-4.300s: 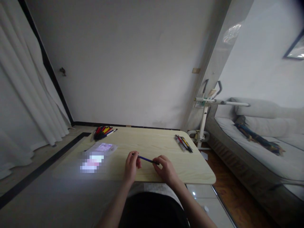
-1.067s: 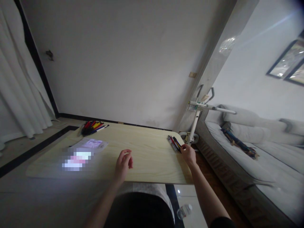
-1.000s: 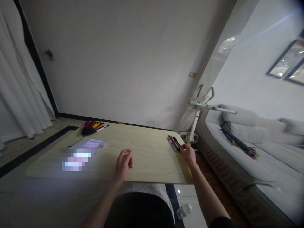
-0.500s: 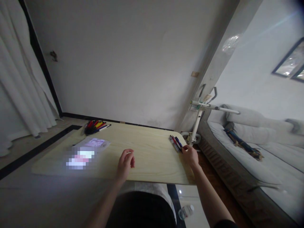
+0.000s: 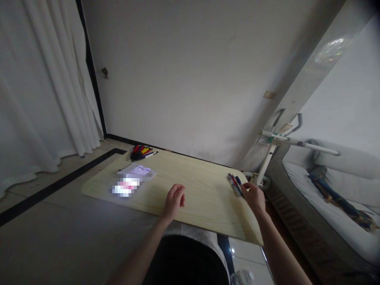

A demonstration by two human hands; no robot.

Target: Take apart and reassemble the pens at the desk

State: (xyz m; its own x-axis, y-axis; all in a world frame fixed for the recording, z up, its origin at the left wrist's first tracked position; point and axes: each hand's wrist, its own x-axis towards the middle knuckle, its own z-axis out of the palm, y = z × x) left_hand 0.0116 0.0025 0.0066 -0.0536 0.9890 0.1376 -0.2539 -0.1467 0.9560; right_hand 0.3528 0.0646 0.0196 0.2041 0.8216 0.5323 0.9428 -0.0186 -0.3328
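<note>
A small group of pens [image 5: 234, 184], with grey, red and blue barrels, lies side by side near the right end of the light wooden table [image 5: 196, 174]. My right hand [image 5: 253, 196] is at the near right side of this group, fingertips pinched against a dark blue pen [image 5: 239, 181] and partly hiding it. Over the table's near middle hovers my left hand [image 5: 174, 200], its fingers loosely curled and apart with nothing in them. Farther left, a pile of red, yellow, black and blue pens [image 5: 142, 152] rests at the back corner.
On the table's left part lie a clear plastic packet [image 5: 150, 173] and a bright phone screen, blurred out [image 5: 126, 186]. A white exercise machine [image 5: 267, 158] and a grey sofa [image 5: 292, 190] stand to the right. A clear bottle [image 5: 242, 277] is on the floor below.
The view has swung left, so everything appears farther right. Against the table, both hands have barely moved; my right hand stays at the right-hand pens.
</note>
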